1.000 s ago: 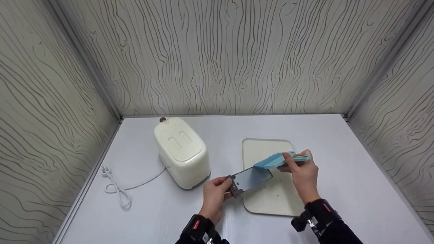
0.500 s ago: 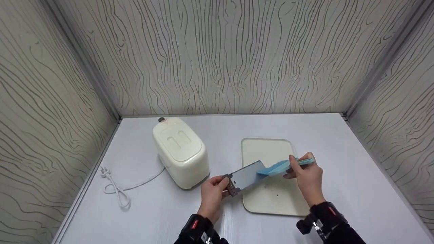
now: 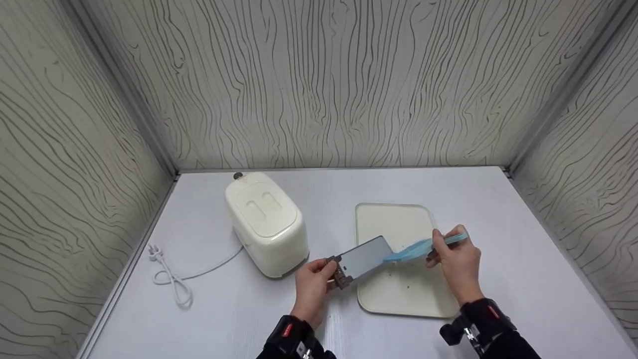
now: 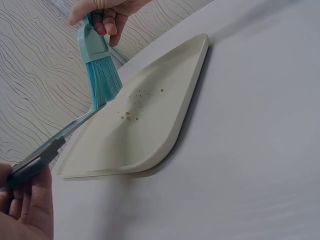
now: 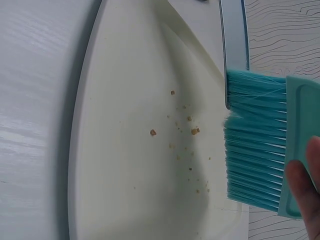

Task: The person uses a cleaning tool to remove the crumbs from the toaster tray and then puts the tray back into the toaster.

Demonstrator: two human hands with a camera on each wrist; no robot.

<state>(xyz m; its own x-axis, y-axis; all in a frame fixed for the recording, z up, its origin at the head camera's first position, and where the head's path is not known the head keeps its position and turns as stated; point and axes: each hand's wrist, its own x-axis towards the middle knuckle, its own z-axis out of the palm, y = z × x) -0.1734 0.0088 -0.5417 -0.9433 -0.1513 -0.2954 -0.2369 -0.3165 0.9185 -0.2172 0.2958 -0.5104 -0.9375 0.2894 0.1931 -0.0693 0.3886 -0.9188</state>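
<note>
My left hand [image 3: 312, 288] pinches the dark end of a flat metal crumb tray [image 3: 366, 257], which slants over the left part of a cream tray [image 3: 394, 299]. In my right hand [image 3: 458, 264] is a small turquoise brush [image 3: 418, 249], gripped by its handle. The brush's bristles [image 5: 255, 145] touch the far end of the crumb tray, and some bend round its edge in the right wrist view. Brown crumbs [image 4: 127, 116] lie scattered on the cream tray below.
A cream toaster [image 3: 266, 224] with a lidded top stands left of the hands. Its white cord [image 3: 174, 281] with a plug [image 3: 155, 253] lies on the table at the far left. Patterned panels [image 3: 319, 85] enclose the table at the back and sides.
My right hand has moved right and slightly toward me, drawing the brush along the crumb tray to its far end. The left hand has shifted only slightly.
</note>
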